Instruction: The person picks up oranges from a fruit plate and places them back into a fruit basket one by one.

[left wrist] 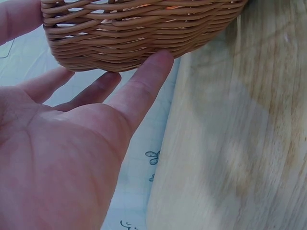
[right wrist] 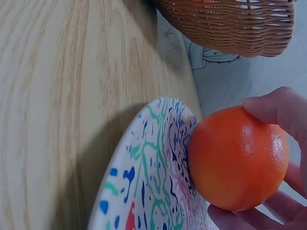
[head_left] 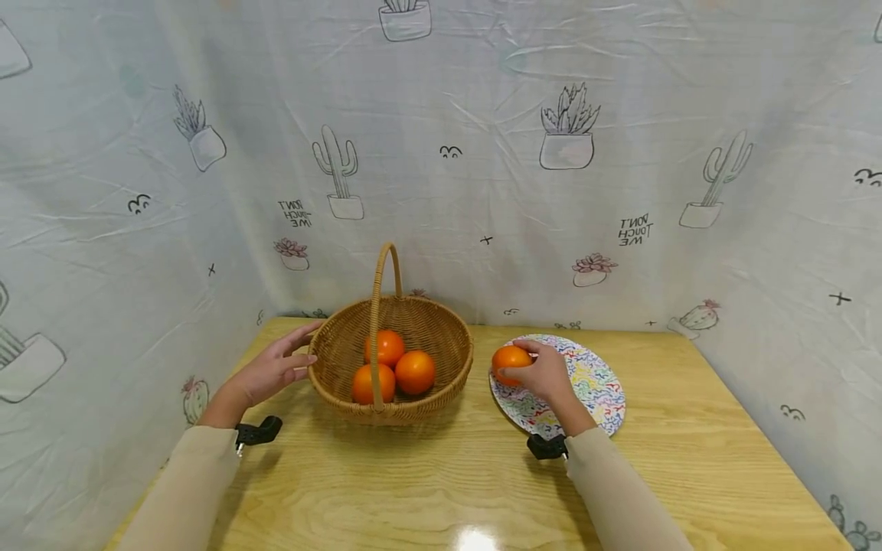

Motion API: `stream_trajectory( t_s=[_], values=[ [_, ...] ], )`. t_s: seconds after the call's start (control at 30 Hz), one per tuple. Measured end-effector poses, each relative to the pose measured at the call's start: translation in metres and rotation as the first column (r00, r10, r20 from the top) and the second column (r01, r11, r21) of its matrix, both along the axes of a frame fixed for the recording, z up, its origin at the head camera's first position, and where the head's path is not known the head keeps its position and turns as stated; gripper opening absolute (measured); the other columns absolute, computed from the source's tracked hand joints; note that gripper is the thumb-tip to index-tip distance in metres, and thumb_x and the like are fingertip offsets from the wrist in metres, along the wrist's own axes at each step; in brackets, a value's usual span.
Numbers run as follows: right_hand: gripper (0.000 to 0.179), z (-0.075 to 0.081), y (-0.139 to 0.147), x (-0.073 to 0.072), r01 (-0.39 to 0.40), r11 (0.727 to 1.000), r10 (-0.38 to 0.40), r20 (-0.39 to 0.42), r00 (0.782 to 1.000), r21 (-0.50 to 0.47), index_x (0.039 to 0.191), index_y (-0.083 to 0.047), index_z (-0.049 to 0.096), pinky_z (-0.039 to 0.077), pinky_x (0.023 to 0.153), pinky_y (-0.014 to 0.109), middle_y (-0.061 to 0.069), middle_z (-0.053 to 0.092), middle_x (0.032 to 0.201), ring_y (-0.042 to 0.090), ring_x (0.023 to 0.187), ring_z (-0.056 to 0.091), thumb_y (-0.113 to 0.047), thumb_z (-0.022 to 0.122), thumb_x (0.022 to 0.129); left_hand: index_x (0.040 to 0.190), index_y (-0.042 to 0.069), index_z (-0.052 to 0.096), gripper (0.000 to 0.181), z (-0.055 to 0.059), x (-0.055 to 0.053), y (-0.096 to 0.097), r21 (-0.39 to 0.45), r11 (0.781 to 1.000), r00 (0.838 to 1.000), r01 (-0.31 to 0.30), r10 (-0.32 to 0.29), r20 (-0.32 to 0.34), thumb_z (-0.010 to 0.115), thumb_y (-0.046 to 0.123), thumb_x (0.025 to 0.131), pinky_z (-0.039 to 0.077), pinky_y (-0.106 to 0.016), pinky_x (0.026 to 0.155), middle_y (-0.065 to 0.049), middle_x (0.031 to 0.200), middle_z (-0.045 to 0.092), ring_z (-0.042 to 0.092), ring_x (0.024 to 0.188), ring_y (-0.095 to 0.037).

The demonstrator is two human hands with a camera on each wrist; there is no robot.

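Note:
A brown wicker basket with a tall arched handle stands on the wooden table, holding three oranges. My left hand is at the basket's left side, its fingers spread and extended along the woven wall. On the right, my right hand grips another orange between thumb and fingers. This orange is at the left part of a round plate with a multicoloured squiggle pattern, right up against the plate's surface in the right wrist view.
The light wooden table runs beneath everything, with its back edge close behind the basket and plate. A pale cloth printed with cacti and potted plants hangs behind and on both sides. Black wrist mounts sit below both hands.

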State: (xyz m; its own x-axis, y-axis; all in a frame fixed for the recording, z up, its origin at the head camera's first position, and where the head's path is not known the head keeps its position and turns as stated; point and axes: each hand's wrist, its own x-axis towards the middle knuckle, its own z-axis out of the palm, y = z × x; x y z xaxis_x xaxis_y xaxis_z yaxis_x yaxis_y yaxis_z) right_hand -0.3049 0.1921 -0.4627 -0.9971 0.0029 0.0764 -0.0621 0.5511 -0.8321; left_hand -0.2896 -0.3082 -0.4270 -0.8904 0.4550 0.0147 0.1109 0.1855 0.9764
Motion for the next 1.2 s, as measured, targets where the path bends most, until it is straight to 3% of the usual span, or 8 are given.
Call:
stream_trajectory(
  t_s=[0.6, 0.93, 1.2],
  values=[
    [0.061, -0.0085, 0.0046, -0.0032, -0.003, 1.000, 0.003, -0.009, 1.000, -0.012, 0.138, -0.009, 0.065, 0.058, 0.098, 0.050, 0.021, 0.062, 0.137, 0.038, 0.119, 0.063, -0.023, 0.087, 0.082, 0.167, 0.014, 0.010, 0.075, -0.0084, -0.0012, 0.0015, -0.023, 1.000, 0.999, -0.020, 0.019, -0.033, 0.054, 0.014, 0.107, 0.054, -0.032, 0.103, -0.026, 0.167, 0.011, 0.033, 0.147, -0.044],
    [0.061, -0.0091, 0.0028, -0.0037, -0.001, 0.999, 0.000, -0.010, 1.000, -0.033, 0.137, -0.009, 0.066, 0.059, 0.096, 0.049, 0.021, 0.061, 0.138, 0.038, 0.119, 0.063, -0.022, 0.087, 0.081, 0.167, 0.014, 0.010, 0.073, -0.0089, 0.0017, 0.0003, -0.033, 0.999, 0.999, -0.026, 0.025, -0.044, 0.053, 0.014, 0.107, 0.054, -0.028, 0.102, -0.027, 0.168, 0.011, 0.036, 0.146, -0.038],
    [0.061, -0.0094, 0.0020, -0.0030, 0.008, 1.000, -0.008, -0.004, 1.000, -0.023, 0.138, -0.009, 0.065, 0.056, 0.100, 0.051, 0.021, 0.060, 0.140, 0.038, 0.121, 0.062, -0.022, 0.087, 0.082, 0.167, 0.013, 0.010, 0.073, -0.0109, -0.0012, -0.0012, -0.005, 1.000, 0.999, -0.016, 0.016, -0.042, 0.053, 0.013, 0.107, 0.055, -0.025, 0.100, -0.028, 0.166, 0.012, 0.048, 0.137, -0.016]
  ],
)
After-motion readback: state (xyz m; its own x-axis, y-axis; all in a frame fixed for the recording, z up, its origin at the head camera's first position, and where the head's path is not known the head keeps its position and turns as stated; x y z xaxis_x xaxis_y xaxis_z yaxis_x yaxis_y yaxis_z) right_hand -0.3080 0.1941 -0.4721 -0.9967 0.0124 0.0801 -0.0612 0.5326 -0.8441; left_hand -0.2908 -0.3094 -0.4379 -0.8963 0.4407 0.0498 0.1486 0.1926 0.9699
